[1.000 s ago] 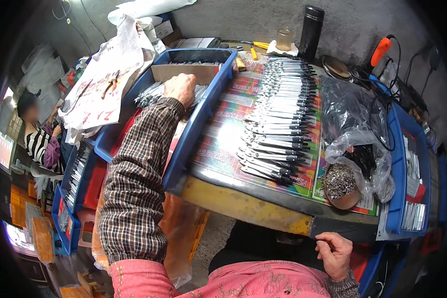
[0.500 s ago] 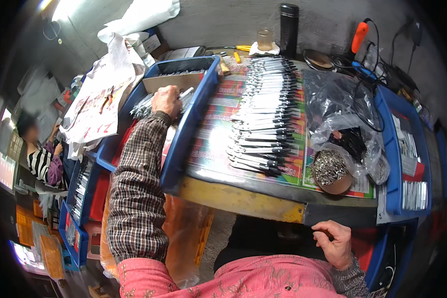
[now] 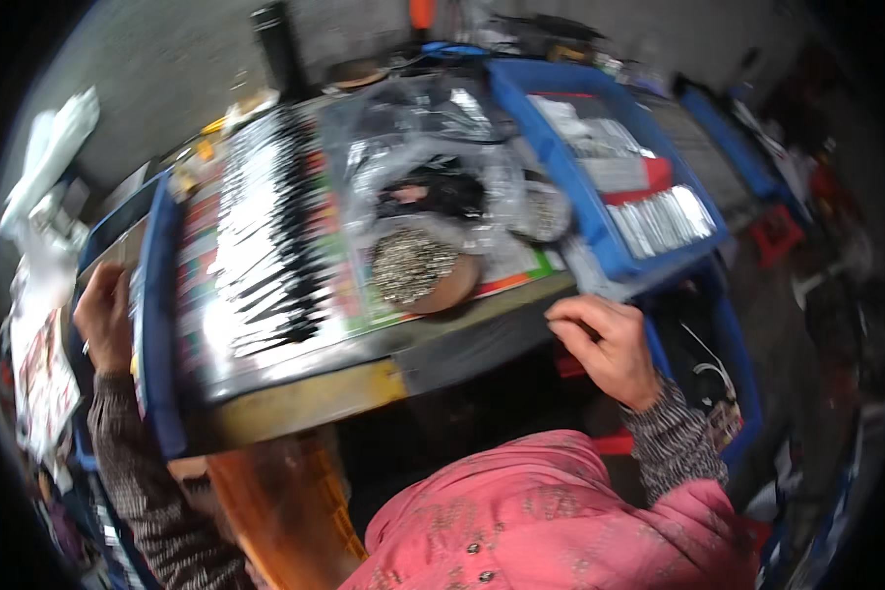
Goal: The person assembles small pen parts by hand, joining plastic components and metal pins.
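Note:
My left hand (image 3: 105, 315) is at the left blue bin (image 3: 159, 324), by its inner side; motion smears its fingers, so what it holds does not show. My right hand (image 3: 608, 344) hovers just off the table's front edge, near the right blue bin (image 3: 521, 98). Its fingers are curled, with thumb and forefinger close together, and anything between them is too small to make out. Between the hands lies a long row of slim white pen-like pieces (image 3: 265, 226) with black ends. A round dish of small shiny metal parts (image 3: 413, 267) stands to their right.
Clear plastic bags (image 3: 364, 128) with black pieces lie behind the dish. Silvery strips (image 3: 664, 224) fill part of the right bin. A dark bottle (image 3: 278, 49) stands at the back. Below the table are an orange crate (image 3: 280, 501) and another blue bin (image 3: 737, 364).
The view has swung to the right, so the table appears further left. My left hand has come back toward the near part of the left bin. My right hand keeps its curled shape.

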The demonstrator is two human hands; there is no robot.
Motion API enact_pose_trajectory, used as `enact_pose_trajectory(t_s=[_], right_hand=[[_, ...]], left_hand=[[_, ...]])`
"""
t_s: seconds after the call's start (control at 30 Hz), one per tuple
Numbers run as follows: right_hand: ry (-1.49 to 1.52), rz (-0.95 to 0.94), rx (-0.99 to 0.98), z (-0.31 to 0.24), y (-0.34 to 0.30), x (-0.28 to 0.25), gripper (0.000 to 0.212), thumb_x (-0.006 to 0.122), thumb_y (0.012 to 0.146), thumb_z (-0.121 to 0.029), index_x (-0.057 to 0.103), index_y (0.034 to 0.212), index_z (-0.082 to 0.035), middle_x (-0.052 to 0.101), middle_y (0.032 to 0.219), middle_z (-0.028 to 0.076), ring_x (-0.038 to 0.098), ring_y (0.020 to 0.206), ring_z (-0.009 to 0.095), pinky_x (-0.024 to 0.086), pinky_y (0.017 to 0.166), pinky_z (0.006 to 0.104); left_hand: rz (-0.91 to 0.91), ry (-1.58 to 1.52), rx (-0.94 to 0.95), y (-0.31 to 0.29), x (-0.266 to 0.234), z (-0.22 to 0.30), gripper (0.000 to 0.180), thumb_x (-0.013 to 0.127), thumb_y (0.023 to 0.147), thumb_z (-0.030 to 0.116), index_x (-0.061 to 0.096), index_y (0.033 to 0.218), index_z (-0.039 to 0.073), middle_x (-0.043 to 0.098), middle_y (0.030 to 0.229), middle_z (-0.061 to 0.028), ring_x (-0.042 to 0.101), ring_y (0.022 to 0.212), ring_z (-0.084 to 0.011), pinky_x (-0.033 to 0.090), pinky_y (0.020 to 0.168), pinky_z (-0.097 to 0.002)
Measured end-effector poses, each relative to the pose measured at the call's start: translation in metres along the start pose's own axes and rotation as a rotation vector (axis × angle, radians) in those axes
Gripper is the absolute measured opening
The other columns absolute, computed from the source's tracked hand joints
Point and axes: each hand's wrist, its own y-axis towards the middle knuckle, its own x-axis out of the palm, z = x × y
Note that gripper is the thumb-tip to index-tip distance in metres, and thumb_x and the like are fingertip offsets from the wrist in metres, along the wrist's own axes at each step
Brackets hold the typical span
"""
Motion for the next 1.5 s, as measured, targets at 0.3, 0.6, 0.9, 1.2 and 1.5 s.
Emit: enact_pose_trajectory(t_s=[0.3, 0.6, 0.9, 1.2, 1.5], right_hand=[[-0.306, 0.296, 0.000, 0.044, 0.014, -0.073, 0.008, 0.062, 0.086, -0.005, 0.063, 0.089, 0.002, 0.065, 0.081, 0.016, 0.064, 0.073, 0.032, 0.049, 0.064, 0.0369], [-0.650, 0.064, 0.105, 0.135, 0.055, -0.110, 0.014, 0.057, 0.085, -0.011, 0.067, 0.091, -0.002, 0.065, 0.090, 0.014, 0.061, 0.090, 0.032, 0.047, 0.080, 0.0419], [-0.688, -0.237, 0.284, 0.165, 0.083, -0.107, 0.026, 0.057, 0.081, -0.006, 0.067, 0.105, -0.005, 0.066, 0.106, 0.016, 0.059, 0.108, 0.033, 0.046, 0.093, 0.0422], [-0.586, -0.115, 0.316, 0.169, 0.088, -0.111, 0.019, 0.061, 0.077, -0.006, 0.063, 0.096, -0.002, 0.066, 0.087, 0.017, 0.064, 0.088, 0.035, 0.049, 0.078, 0.0440], [-0.659, -0.141, 0.344, 0.169, 0.082, -0.116, 0.014, 0.065, 0.067, -0.012, 0.060, 0.074, 0.000, 0.061, 0.073, 0.020, 0.063, 0.078, 0.037, 0.047, 0.069, 0.0463]], left_hand=[[-0.029, -0.182, -0.009, -0.055, 0.021, 0.132, 0.004, 0.061, 0.090, -0.001, 0.058, 0.089, -0.002, 0.052, 0.076, -0.0011, 0.047, 0.073, -0.0062, 0.042, 0.068, -0.0211], [-0.102, -0.295, -0.021, -0.080, 0.041, 0.188, 0.012, 0.064, 0.082, -0.007, 0.057, 0.085, 0.001, 0.047, 0.070, 0.0033, 0.039, 0.062, -0.0024, 0.032, 0.053, -0.0198], [-0.156, -0.233, 0.013, -0.093, 0.051, 0.200, 0.014, 0.066, 0.079, -0.008, 0.057, 0.082, 0.002, 0.048, 0.066, 0.0011, 0.042, 0.058, -0.0041, 0.035, 0.052, -0.0209], [-0.197, -0.284, 0.000, -0.099, 0.061, 0.214, 0.015, 0.067, 0.077, -0.009, 0.059, 0.082, 0.002, 0.054, 0.067, -0.0001, 0.045, 0.055, -0.0039, 0.037, 0.052, -0.0211], [-0.266, -0.437, -0.116, -0.107, 0.056, 0.223, 0.014, 0.063, 0.078, -0.011, 0.060, 0.085, 0.001, 0.059, 0.072, -0.0001, 0.053, 0.059, -0.0028, 0.041, 0.056, -0.0197]])
